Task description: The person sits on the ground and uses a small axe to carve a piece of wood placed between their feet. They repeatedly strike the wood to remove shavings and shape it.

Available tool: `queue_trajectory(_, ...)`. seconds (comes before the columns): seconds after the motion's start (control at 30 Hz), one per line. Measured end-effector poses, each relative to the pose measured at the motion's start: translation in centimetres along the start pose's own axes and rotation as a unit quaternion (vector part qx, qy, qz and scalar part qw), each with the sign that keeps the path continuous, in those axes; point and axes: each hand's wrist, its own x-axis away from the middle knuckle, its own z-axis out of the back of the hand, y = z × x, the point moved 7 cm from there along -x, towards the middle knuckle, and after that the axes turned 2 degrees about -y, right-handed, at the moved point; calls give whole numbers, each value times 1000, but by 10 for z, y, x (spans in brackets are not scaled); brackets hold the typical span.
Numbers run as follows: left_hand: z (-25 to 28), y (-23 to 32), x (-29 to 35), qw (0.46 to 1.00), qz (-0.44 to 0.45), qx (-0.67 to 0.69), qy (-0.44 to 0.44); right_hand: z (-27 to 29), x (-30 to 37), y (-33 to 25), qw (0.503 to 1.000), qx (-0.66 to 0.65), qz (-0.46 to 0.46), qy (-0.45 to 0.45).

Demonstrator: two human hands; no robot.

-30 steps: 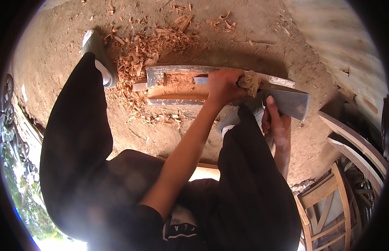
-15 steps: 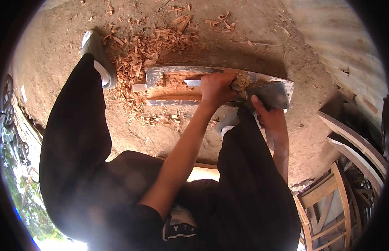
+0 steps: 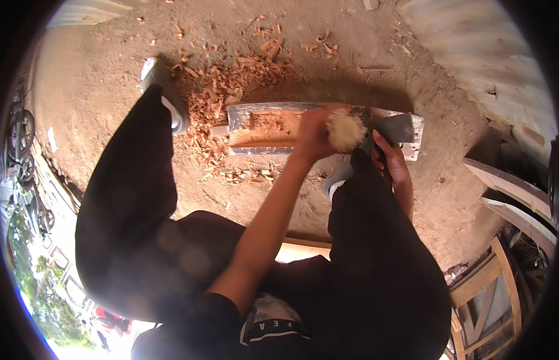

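Observation:
My left hand [image 3: 313, 133] is closed round a chisel [image 3: 345, 130], whose frayed, pale handle end faces up. Its blade is hidden below the fist. The chisel stands over a long, curved piece of wood [image 3: 270, 139] with dark edges and a reddish, hollowed-out recess. Close to its right, my right hand [image 3: 397, 165] grips the handle of a hatchet [image 3: 395, 128]. The hatchet's dark, flat head lies over the wood's right end, beside the chisel handle. Most of the hatchet's handle is hidden behind my fingers and knee.
Reddish wood shavings [image 3: 216, 87] litter the dirt floor [image 3: 111, 78] around the wood's left end. My left shoe [image 3: 165, 90] rests left of them. Curved boards [image 3: 510, 183] and a wooden chair frame [image 3: 477, 282] stand at the right, near a corrugated metal sheet [image 3: 477, 48].
My left hand has tilted the chisel more upright, so its handle end now faces up and its blade has gone from sight. The hatchet head has turned slightly. The whole view has shifted.

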Motion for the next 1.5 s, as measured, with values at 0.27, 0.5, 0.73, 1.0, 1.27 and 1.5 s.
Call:
queue_trajectory(0.27,96,-2,4,974,153,-153,-68,21,-5,2,997,-50,13,-59)
queue_trajectory(0.5,154,-7,77,982,162,-53,83,-5,12,-5,992,-106,35,-62)
queue_trajectory(0.73,178,14,107,961,180,178,114,0,22,-15,995,-43,88,-35)
queue_trajectory(1.0,142,-6,102,977,175,92,80,0,7,-7,994,-75,35,-77)
queue_trajectory(1.27,197,42,89,956,97,-275,8,0,9,-5,994,-64,8,-86)
queue_trajectory(1.5,134,14,85,987,143,-67,-7,10,-13,-7,996,-3,36,-77)
